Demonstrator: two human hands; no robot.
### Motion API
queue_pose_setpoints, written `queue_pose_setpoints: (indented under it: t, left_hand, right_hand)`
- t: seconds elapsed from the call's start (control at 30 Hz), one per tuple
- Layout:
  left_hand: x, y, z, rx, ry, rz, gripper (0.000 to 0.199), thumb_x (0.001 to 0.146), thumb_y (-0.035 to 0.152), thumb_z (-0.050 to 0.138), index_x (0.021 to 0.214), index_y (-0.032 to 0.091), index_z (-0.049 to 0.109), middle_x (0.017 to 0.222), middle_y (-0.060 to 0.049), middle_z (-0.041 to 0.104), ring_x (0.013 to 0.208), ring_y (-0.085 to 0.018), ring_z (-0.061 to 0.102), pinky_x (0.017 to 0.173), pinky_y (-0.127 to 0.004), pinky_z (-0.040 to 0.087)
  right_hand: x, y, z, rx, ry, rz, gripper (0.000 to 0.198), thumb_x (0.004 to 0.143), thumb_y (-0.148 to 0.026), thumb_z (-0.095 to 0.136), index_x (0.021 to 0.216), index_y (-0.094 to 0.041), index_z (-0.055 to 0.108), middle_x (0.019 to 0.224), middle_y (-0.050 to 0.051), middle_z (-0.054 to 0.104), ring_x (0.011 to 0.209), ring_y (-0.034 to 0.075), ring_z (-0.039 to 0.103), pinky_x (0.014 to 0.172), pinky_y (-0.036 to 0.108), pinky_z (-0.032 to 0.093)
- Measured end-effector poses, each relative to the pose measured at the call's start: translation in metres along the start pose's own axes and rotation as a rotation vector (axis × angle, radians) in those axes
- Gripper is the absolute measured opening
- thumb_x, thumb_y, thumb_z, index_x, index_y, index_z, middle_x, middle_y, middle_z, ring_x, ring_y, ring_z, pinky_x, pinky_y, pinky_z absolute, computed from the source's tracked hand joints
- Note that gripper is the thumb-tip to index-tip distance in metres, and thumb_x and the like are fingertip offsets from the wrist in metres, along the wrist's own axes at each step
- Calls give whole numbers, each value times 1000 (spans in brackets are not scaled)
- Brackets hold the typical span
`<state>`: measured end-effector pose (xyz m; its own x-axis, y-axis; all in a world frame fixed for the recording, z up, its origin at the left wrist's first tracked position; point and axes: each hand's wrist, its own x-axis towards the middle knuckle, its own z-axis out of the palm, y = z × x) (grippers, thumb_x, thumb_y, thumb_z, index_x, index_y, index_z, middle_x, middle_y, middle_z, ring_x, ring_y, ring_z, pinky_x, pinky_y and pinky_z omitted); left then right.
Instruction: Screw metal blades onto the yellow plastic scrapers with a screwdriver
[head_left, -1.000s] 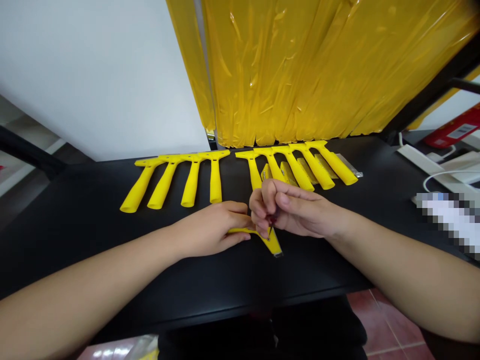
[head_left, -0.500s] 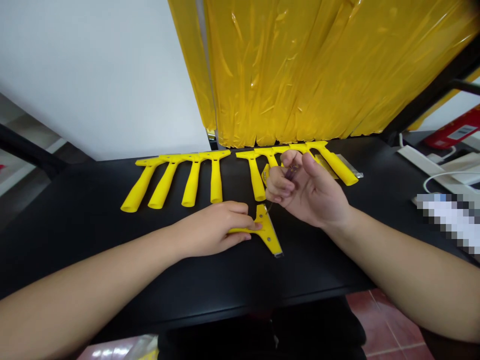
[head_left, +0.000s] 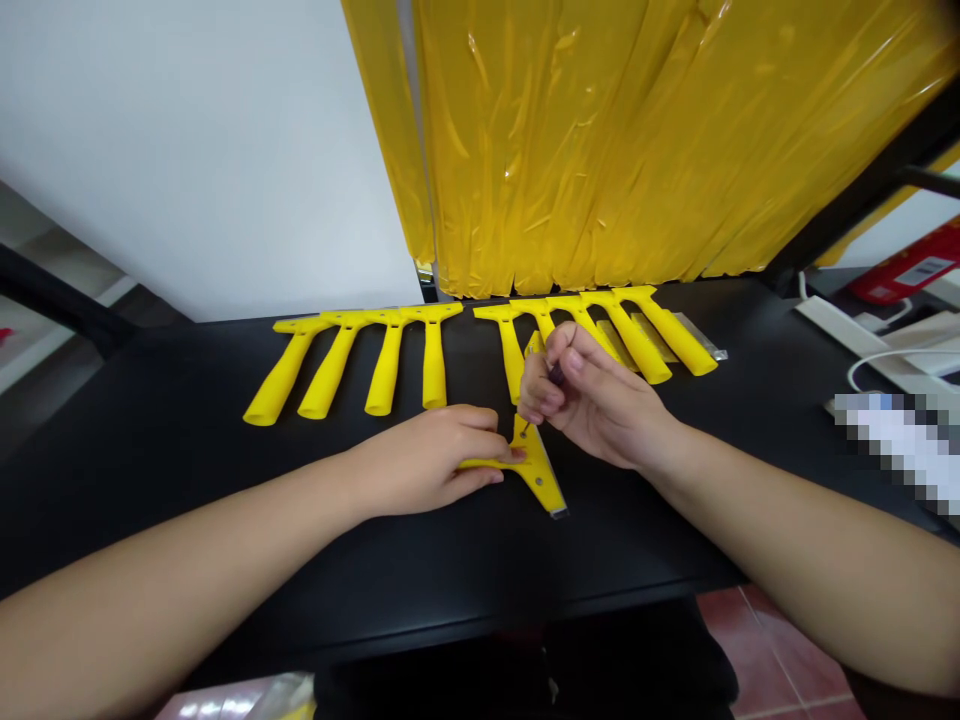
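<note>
Yellow scraper [head_left: 525, 465] lying flat on the black table [head_left: 150, 440] in front of me, both forearms stretched in over the near edge, left hand [head_left: 427, 460] clamped down on its handle and right hand [head_left: 577, 395] pinching a tiny screwdriver [head_left: 551, 385] above its head.

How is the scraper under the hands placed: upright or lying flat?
Lying flat: the scraper rests on the table, its handle pressed down by the left hand.
</note>
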<state>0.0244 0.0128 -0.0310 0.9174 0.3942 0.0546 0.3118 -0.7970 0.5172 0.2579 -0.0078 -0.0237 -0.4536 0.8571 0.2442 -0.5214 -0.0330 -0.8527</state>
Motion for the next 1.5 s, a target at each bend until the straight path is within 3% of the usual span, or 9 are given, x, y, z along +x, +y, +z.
queue_pose_setpoints:
  t: [0.53,0.63,0.77,0.87,1.03,1.13,1.23,1.4,1.5]
  left_hand:
    - [0,0,0,-4,9,-3,27,104,25,65,129,25,76,101,-6,67,94,-20,69,84,-30,58]
    - [1,1,-1,9,-3,-5,26,104,24,65,127,24,77,97,-5,65,91,-19,67,80,-28,56]
    - [1,1,-1,15,-3,-3,28,104,23,64,129,24,75,98,-5,65,91,-19,67,81,-27,56]
    - [0,1,0,5,2,-4,26,104,23,64,126,23,76,96,-5,64,90,-19,66,79,-26,55]
    - [0,0,0,10,11,8,28,104,24,64,129,24,75,98,-5,65,91,-19,67,80,-27,55]
    - [0,0,0,5,9,7,28,104,25,63,129,24,75,100,-6,66,93,-19,67,82,-28,56]
    - [0,0,0,4,6,8,27,105,25,63,129,24,75,100,-6,66,92,-19,67,82,-27,56]
    - [0,0,0,16,-6,1,28,104,24,64,130,24,75,96,-5,64,90,-19,66,80,-27,55]
    - [0,0,0,17,5,8,28,104,25,63,129,24,75,98,-6,65,92,-20,67,81,-28,55]
  right_hand:
    - [-1,2,-13,-130,-124,-84,15,103,-35,70,98,-24,61,96,0,60,83,15,59,81,34,50]
    - [0,3,-14,-160,-85,-75,24,106,-41,64,95,-20,70,93,3,63,84,16,62,80,33,51]
    - [0,4,-8,-14,-41,-7,36,110,-50,51,98,-21,68,64,-5,48,62,13,47,71,31,47]
    - [1,4,-4,64,-12,-14,24,103,-50,66,101,-26,62,69,-6,47,63,13,42,71,29,46]
    - [3,2,-5,-6,6,-16,31,102,-47,69,86,-20,66,89,1,58,82,15,57,78,32,51]
    - [2,3,-7,0,-46,31,42,107,-56,55,90,-20,69,66,-4,47,63,13,48,73,32,49]
    - [0,4,-5,60,-42,20,35,102,-60,63,101,-26,63,60,-9,37,55,11,34,68,29,45]
    - [2,4,-5,28,32,-7,27,97,-45,76,91,-23,62,87,-2,58,79,14,55,75,30,49]
    - [3,3,-7,-23,-14,26,40,102,-56,64,83,-20,66,77,-1,55,72,14,55,78,33,51]
